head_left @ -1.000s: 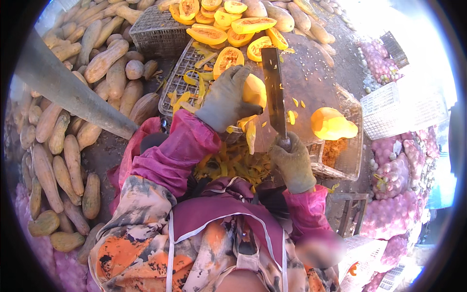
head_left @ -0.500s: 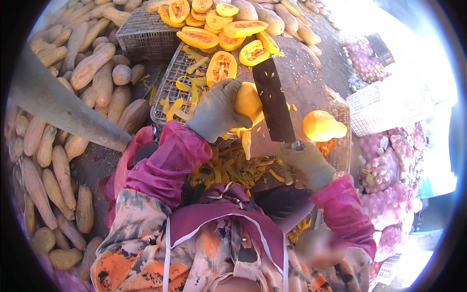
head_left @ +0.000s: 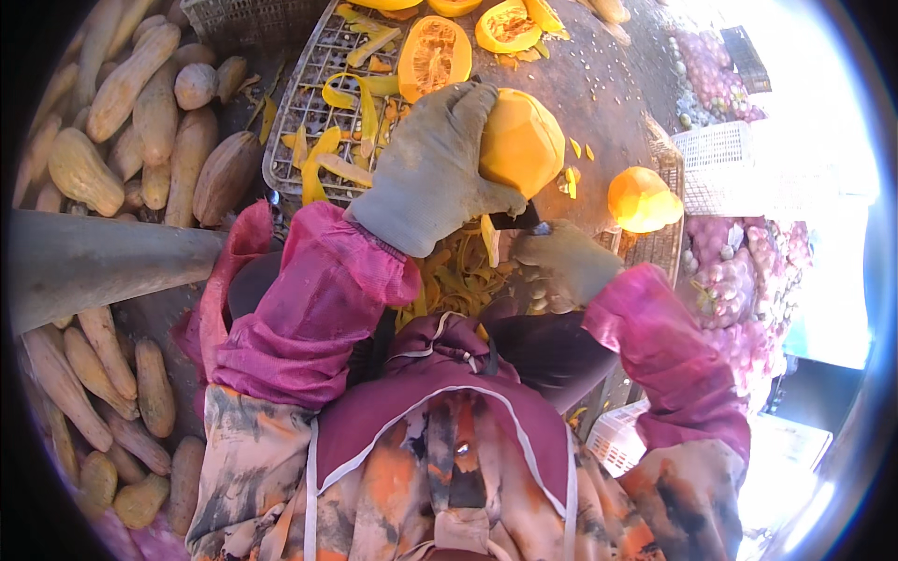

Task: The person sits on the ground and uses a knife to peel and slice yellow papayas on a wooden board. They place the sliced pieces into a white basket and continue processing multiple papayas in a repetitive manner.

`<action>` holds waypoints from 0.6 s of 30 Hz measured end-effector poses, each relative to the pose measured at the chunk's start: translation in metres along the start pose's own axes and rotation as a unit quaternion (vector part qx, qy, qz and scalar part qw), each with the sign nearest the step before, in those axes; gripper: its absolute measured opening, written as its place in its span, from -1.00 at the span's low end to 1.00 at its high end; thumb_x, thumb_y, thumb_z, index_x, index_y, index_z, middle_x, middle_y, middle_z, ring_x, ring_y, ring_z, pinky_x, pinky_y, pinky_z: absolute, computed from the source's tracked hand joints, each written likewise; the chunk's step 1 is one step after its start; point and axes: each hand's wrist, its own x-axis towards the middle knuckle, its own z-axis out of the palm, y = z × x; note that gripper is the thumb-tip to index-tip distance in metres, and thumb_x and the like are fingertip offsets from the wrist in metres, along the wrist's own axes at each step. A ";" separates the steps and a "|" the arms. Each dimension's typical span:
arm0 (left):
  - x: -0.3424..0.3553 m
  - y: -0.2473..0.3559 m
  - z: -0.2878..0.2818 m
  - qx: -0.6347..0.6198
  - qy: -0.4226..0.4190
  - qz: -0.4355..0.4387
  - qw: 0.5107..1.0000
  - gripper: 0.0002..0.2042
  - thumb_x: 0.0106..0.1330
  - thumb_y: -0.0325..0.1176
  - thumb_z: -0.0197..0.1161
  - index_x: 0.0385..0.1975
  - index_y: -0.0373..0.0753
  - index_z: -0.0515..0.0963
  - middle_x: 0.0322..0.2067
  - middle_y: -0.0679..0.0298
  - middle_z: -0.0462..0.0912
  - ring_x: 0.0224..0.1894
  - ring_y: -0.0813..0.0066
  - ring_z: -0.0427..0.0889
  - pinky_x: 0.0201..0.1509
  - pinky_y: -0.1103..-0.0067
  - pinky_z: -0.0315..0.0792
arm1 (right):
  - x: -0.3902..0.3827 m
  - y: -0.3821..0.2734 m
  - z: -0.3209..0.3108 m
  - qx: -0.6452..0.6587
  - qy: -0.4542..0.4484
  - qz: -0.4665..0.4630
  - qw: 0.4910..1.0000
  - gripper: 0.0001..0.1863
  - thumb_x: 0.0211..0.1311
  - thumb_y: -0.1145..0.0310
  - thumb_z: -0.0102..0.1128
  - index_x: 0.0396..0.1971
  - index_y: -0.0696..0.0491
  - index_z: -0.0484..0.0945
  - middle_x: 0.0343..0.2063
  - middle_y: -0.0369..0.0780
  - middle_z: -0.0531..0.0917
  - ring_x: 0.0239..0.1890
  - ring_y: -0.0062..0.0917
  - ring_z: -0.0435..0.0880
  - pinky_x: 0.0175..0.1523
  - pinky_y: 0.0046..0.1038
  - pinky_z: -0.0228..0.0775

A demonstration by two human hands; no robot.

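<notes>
My left hand (head_left: 426,178), in a grey work glove, is closed on the left side of a peeled orange squash piece (head_left: 524,145) over the wooden board (head_left: 603,103). Just below and to its right, my gloved right hand (head_left: 569,260) grips a cleaver. Only a dark bit of the cleaver blade (head_left: 514,221) shows under the squash; the rest is hidden. A halved squash (head_left: 435,58) with its seed hollow showing lies beyond my left hand. To the right sits another peeled squash piece (head_left: 644,199). Peel strips (head_left: 458,276) are heaped below my hands.
Left of the board, an upturned lattice crate (head_left: 297,98) carries more peelings. Whole unpeeled squashes (head_left: 154,122) pile up on the left, where a thick grey post (head_left: 112,266) crosses. At right stand a white crate (head_left: 716,150) and pink net bags (head_left: 739,280) of produce.
The squash has turned in my left hand, showing more of its peeled side. The cleaver has gone from standing tall beside it to low beneath it. The whole view has shifted.
</notes>
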 end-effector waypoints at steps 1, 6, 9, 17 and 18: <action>-0.001 0.000 0.000 0.001 0.023 0.008 1.000 -0.07 -0.26 -0.09 0.66 0.21 -0.33 0.41 0.10 0.00 0.55 0.18 0.05 0.52 0.29 0.34 0.44 | 0.012 0.002 0.001 0.016 0.006 -0.001 1.000 -0.86 0.27 0.40 0.20 -0.43 0.08 0.46 -0.67 -0.32 0.39 -0.64 -0.56 0.48 -0.58 -0.43 0.29; -0.001 -0.006 -0.006 0.055 0.003 -0.020 0.998 -0.06 -0.23 -0.01 0.65 0.23 -0.29 0.41 0.13 0.06 0.53 0.21 0.09 0.49 0.30 0.35 0.43 | 0.054 0.002 0.002 -0.168 -0.041 -0.143 0.974 -0.86 0.27 0.38 0.22 -0.28 0.13 0.55 -0.62 -0.26 0.48 -0.65 -0.49 0.48 -0.57 -0.40 0.34; -0.003 -0.006 -0.002 0.060 0.034 0.016 0.998 -0.06 -0.23 -0.01 0.65 0.23 -0.29 0.41 0.13 0.05 0.52 0.22 0.08 0.48 0.31 0.35 0.42 | 0.063 0.000 0.003 -0.081 0.028 0.023 0.996 -0.67 0.30 0.19 0.23 -0.10 0.12 0.62 -0.46 -0.16 0.63 -0.50 -0.35 0.69 -0.45 -0.32 0.58; -0.006 0.005 -0.011 0.016 0.031 -0.030 0.999 -0.10 -0.23 -0.10 0.64 0.21 -0.29 0.43 0.13 -0.05 0.50 0.16 0.00 0.53 0.25 0.28 0.46 | 0.081 -0.028 0.043 -0.207 0.122 0.005 0.971 -0.65 0.23 0.16 0.23 -0.12 0.09 0.61 -0.44 -0.19 0.65 -0.56 -0.42 0.64 -0.49 -0.35 0.55; -0.006 0.010 -0.013 0.003 0.008 -0.060 0.998 -0.11 -0.20 -0.05 0.63 0.22 -0.28 0.43 0.13 -0.05 0.49 0.15 0.02 0.53 0.26 0.28 0.44 | 0.083 -0.030 0.047 -0.207 0.121 0.005 0.971 -0.65 0.24 0.15 0.23 -0.12 0.10 0.61 -0.43 -0.19 0.65 -0.54 -0.42 0.65 -0.48 -0.35 0.55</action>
